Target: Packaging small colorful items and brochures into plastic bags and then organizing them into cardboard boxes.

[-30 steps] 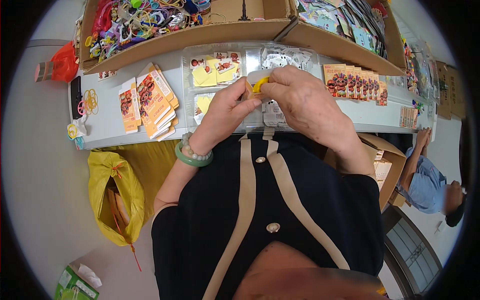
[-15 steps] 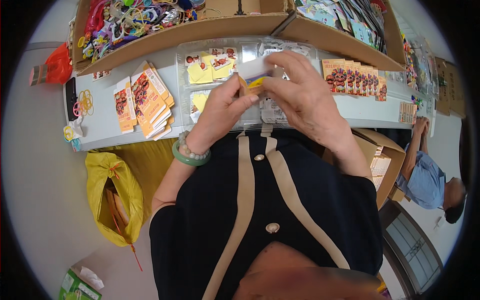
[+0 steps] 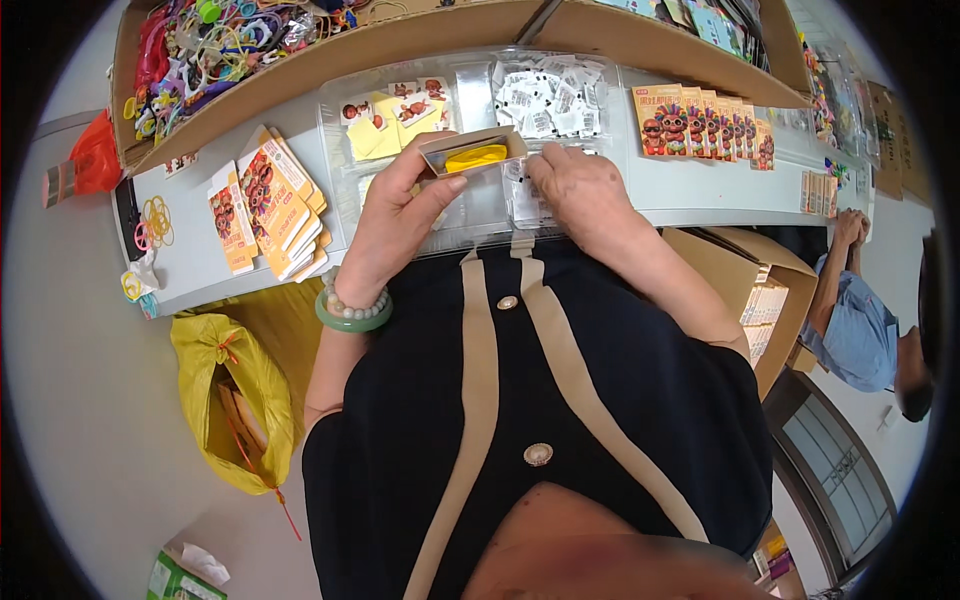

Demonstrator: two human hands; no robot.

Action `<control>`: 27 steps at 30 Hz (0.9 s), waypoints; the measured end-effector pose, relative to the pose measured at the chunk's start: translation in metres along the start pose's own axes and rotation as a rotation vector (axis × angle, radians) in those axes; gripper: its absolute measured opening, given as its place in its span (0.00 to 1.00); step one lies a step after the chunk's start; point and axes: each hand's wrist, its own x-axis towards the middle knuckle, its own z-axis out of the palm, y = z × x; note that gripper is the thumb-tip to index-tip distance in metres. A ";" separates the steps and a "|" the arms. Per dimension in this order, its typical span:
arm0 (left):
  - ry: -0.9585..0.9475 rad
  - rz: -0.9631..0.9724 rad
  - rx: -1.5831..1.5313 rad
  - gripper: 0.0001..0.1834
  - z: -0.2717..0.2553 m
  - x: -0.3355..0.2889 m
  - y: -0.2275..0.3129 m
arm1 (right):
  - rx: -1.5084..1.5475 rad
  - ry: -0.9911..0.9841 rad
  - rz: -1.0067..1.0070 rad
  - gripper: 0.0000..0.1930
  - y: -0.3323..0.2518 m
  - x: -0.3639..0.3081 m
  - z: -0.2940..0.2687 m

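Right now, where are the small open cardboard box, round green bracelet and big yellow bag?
Small open cardboard box [image 3: 487, 140], head view: inner far wall.
Round green bracelet [image 3: 353, 325], head view: band's lower part.
Big yellow bag [image 3: 278, 392], head view: right of its opening.

Row of orange packs [image 3: 665, 125]: big dark letters run along the top, above the funny faces, and a little red tag with pale marks sits in the top corner.
Fanned orange packs [image 3: 275, 205]: big orange letters on the pale part, turned sideways, with smaller lines near the edges.
Narrow orange pack [image 3: 233, 228]: a line of letters under the faces, slanted.
White packets [image 3: 550, 100]: tiny black print, too small to read.
Small open box [image 3: 470, 141]: its outside print is hard to see.
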 end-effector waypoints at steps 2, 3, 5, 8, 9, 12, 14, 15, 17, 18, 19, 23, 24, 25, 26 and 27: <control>-0.001 -0.011 -0.024 0.15 0.001 -0.002 0.000 | 0.102 -0.047 0.007 0.02 0.009 0.000 0.001; 0.002 -0.018 -0.034 0.16 0.002 -0.003 0.001 | 0.102 -0.047 0.009 0.02 0.012 -0.001 0.002; 0.008 -0.025 -0.044 0.16 0.003 -0.004 0.003 | 0.146 -0.051 0.101 0.02 0.015 -0.002 0.003; 0.014 -0.025 -0.035 0.17 0.004 -0.005 0.002 | 0.393 0.073 0.225 0.04 0.018 -0.002 -0.008; 0.035 -0.043 -0.066 0.17 0.002 -0.005 -0.002 | 0.391 0.072 0.222 0.04 0.019 0.000 -0.011; 0.074 -0.063 -0.132 0.16 0.003 -0.006 -0.002 | 0.575 -0.012 0.346 0.05 0.019 0.001 -0.014; 0.090 -0.065 -0.166 0.16 0.004 -0.006 -0.001 | 0.321 0.040 0.098 0.04 0.012 -0.003 -0.006; 0.076 -0.070 -0.135 0.16 0.003 -0.006 -0.001 | 0.320 0.042 0.101 0.04 0.007 -0.003 -0.003; 0.066 -0.072 -0.104 0.15 0.004 -0.007 0.001 | 0.266 -0.018 0.051 0.05 0.000 -0.003 0.000; 0.054 -0.077 -0.104 0.15 0.004 -0.008 0.002 | 0.243 -0.042 0.011 0.06 0.002 -0.001 -0.001; 0.042 -0.082 -0.104 0.15 0.005 -0.009 0.004 | 0.241 -0.042 0.008 0.06 0.005 0.000 0.000; 0.050 -0.061 -0.113 0.15 0.006 -0.010 0.004 | 0.248 -0.126 0.056 0.06 0.014 0.001 -0.002; 0.049 -0.057 -0.111 0.15 0.006 -0.010 0.006 | 0.299 -0.149 0.110 0.08 0.017 0.000 -0.003; 0.048 -0.053 -0.110 0.15 0.006 -0.010 0.007 | 0.296 -0.148 0.109 0.08 0.020 -0.001 -0.004; 0.047 -0.051 -0.111 0.15 0.005 -0.010 0.005 | 0.366 -0.088 0.150 0.08 0.024 -0.002 -0.004; 0.045 -0.073 -0.112 0.15 0.004 -0.010 0.003 | 0.436 -0.026 0.191 0.09 0.026 -0.003 -0.005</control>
